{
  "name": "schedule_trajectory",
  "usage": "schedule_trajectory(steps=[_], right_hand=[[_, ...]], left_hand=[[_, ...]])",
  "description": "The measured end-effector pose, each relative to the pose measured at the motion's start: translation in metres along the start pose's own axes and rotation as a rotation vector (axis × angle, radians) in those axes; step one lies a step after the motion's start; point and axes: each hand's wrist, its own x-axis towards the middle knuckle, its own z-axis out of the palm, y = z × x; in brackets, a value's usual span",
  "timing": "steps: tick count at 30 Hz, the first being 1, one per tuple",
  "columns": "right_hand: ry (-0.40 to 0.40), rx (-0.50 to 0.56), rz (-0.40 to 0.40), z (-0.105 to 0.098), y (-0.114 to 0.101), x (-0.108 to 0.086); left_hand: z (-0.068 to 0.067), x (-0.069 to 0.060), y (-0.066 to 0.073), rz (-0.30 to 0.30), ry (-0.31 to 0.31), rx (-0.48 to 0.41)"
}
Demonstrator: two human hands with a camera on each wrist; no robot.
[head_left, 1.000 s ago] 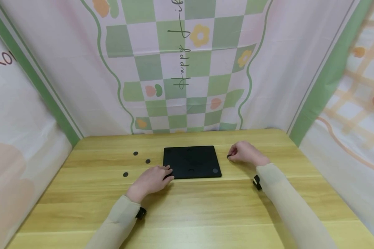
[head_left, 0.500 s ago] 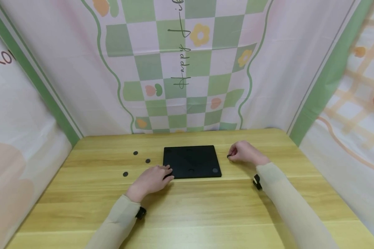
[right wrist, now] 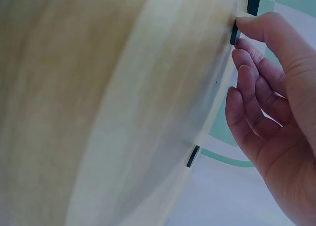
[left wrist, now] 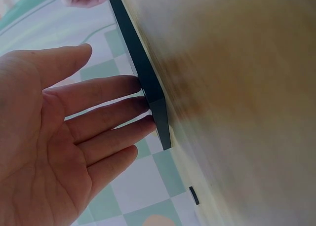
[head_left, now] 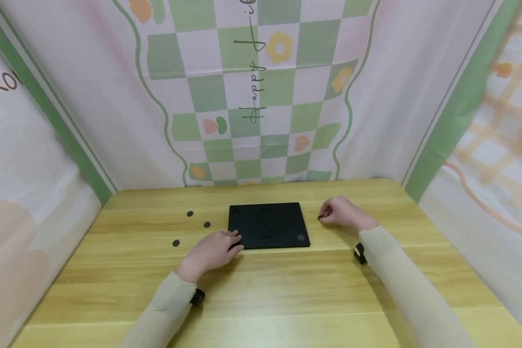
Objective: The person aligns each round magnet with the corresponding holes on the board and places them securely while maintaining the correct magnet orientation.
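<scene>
A flat black rectangular board (head_left: 267, 224) lies on the table with a dark round disc (head_left: 301, 237) at its near right corner. My left hand (head_left: 213, 249) touches the board's near left corner; in the left wrist view its fingers (left wrist: 111, 93) are extended and their tips rest on the board. Right of the board, my right hand (head_left: 342, 212) pinches a small black disc (right wrist: 235, 32) between thumb and index finger, at the tabletop. The other fingers of that hand are loosely curled. A second black disc (right wrist: 193, 156) stands out beside this hand in the right wrist view; in the head view the hand hides it.
Three small dark discs (head_left: 176, 243), (head_left: 207, 224), (head_left: 190, 213) lie apart on the wooden table (head_left: 261, 295), left of the board. A printed fabric curtain (head_left: 261, 96) hangs behind the table's back edge, with more fabric on both sides.
</scene>
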Motion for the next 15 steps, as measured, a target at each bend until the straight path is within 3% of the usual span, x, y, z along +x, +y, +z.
schedule_trajectory(steps=[15], right_hand=[[-0.001, 0.014, -0.015, 0.0004, -0.0017, 0.0005]], left_hand=[[0.0007, 0.0005, 0.0006, -0.008, -0.006, 0.009]])
